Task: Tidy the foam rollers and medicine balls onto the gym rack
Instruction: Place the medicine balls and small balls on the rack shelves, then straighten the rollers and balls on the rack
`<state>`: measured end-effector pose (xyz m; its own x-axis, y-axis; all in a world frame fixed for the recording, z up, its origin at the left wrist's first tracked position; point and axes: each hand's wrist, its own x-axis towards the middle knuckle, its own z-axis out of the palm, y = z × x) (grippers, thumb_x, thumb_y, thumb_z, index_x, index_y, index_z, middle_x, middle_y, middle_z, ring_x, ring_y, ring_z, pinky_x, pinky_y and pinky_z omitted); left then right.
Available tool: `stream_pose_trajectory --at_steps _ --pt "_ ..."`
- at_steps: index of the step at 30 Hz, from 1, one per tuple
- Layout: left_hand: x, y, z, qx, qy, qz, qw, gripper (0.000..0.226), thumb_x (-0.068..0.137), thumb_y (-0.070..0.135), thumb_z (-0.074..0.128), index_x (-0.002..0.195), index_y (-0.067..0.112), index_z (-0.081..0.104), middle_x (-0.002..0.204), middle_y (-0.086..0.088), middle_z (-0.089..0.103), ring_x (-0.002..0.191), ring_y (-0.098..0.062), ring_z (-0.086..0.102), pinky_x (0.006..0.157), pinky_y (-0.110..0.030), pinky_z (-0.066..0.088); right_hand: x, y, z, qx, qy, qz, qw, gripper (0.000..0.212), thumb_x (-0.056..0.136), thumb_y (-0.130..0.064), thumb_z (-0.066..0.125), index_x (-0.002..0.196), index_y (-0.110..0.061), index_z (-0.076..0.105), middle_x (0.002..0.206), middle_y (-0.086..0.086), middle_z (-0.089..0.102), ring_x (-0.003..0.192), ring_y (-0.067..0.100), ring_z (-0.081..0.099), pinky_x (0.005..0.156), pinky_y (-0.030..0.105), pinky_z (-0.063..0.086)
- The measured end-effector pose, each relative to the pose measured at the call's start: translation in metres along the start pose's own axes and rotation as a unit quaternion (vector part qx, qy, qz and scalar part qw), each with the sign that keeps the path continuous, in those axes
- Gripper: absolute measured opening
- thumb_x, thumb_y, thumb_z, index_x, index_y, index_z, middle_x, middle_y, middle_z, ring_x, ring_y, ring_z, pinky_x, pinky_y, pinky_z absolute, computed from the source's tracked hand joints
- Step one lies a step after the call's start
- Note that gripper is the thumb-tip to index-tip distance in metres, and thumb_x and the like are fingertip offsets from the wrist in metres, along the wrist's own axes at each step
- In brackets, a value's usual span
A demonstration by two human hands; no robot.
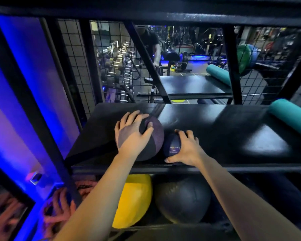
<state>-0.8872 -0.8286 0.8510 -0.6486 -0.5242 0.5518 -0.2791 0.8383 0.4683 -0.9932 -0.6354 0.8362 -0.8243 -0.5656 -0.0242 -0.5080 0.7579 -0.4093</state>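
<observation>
On the shelf (233,140), near its 6 o'clock edge, the left hand (130,136) curls over the big ball (155,129) and the right hand (188,150) grips the small ball (171,143) beside it, both best pushed toward 12 o'clock so neither rolls off.

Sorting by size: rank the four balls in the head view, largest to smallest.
Tied first, unranked: black ball and yellow ball, nearer, partly hidden.
Then purple-grey ball under left hand.
Smallest: dark blue ball under right hand.

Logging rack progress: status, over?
Left hand grips larger medicine ball; right hand grips smaller medicine ball. Both balls on shelf. Teal foam roller far right, nothing blocking.
</observation>
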Motion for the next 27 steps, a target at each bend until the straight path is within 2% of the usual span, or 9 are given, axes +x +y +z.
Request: stream_pose_trajectory --at_steps 7,13,18,22,23,25,27 --pt "0.0 -0.003 -0.004 0.023 -0.036 0.018 0.999 0.049 0.093 0.065 0.035 0.134 0.045 0.053 0.153 0.015 0.043 0.147 -0.022 0.029 0.117 -0.056 0.027 -0.002 -0.004 -0.003 -0.011 -0.006 -0.004 1.0 0.132 0.042 -0.065 0.087 0.153 -0.034 0.021 0.143 -0.002 0.025 0.133 0.035 0.031 0.109 0.056 0.04" --pt "-0.013 0.002 -0.013 0.042 -0.036 0.031 0.998 0.047 0.096 0.063 0.039 0.139 0.046 0.05 0.156 0.016 0.038 0.149 -0.02 0.027 0.12 -0.054 0.024 0.005 -0.002 -0.023 -0.041 -0.061 -0.055 0.996 0.134 0.045 -0.057 0.091 0.156 -0.025 0.025 0.143 -0.004 0.031 0.135 0.029 0.032 0.112 0.045 0.04" --pt "-0.012 0.004 -0.012 0.046 -0.054 0.024 0.997 0.047 0.097 0.062 0.036 0.14 0.047 0.048 0.159 0.016 0.034 0.152 -0.021 0.022 0.121 -0.056 0.02 0.003 0.005 -0.018 -0.032 -0.047 -0.074 0.996 0.134 0.044 -0.06 0.089 0.156 -0.027 0.023 0.143 -0.007 0.029 0.137 0.029 0.03 0.112 0.05 0.039" --pt "-0.009 0.007 -0.014 0.045 -0.079 0.027 0.996 0.045 0.099 0.059 0.038 0.141 0.045 0.046 0.162 0.013 0.031 0.154 -0.023 0.017 0.122 -0.059 0.014 0.001 0.011 -0.02 -0.034 -0.057 -0.086 0.994 0.141 0.044 -0.067 0.089 0.157 -0.037 0.011 0.153 -0.005 0.018 0.143 0.033 0.02 0.117 0.056 0.027" --pt "-0.007 0.008 -0.016 0.042 -0.088 0.026 0.995 0.045 0.1 0.058 0.039 0.142 0.045 0.045 0.162 0.012 0.031 0.154 -0.023 0.016 0.122 -0.06 0.012 -0.002 0.014 -0.021 -0.013 -0.043 -0.092 0.995 0.14 0.044 -0.071 0.087 0.157 -0.038 0.011 0.154 -0.004 0.019 0.144 0.032 0.022 0.118 0.055 0.027" --pt "-0.003 0.014 -0.021 0.04 -0.082 0.033 0.995 0.046 0.101 0.055 0.04 0.144 0.041 0.045 0.162 0.008 0.034 0.154 -0.022 0.018 0.123 -0.06 0.008 -0.007 0.022 -0.024 0.083 0.039 -0.102 0.991 0.128 0.049 -0.081 0.079 0.155 -0.038 0.021 0.152 -0.003 0.029 0.143 0.026 0.031 0.119 0.049 0.029" --pt "-0.003 0.029 -0.028 0.019 -0.039 0.046 0.998 0.047 0.101 0.05 0.044 0.146 0.037 0.045 0.158 0.005 0.04 0.152 -0.022 0.025 0.123 -0.06 0.009 -0.013 0.037 -0.028 0.168 0.131 -0.105 0.971 0.102 0.068 -0.077 0.07 0.152 -0.03 0.035 0.145 -0.003 0.042 0.14 0.019 0.04 0.119 0.04 0.032"
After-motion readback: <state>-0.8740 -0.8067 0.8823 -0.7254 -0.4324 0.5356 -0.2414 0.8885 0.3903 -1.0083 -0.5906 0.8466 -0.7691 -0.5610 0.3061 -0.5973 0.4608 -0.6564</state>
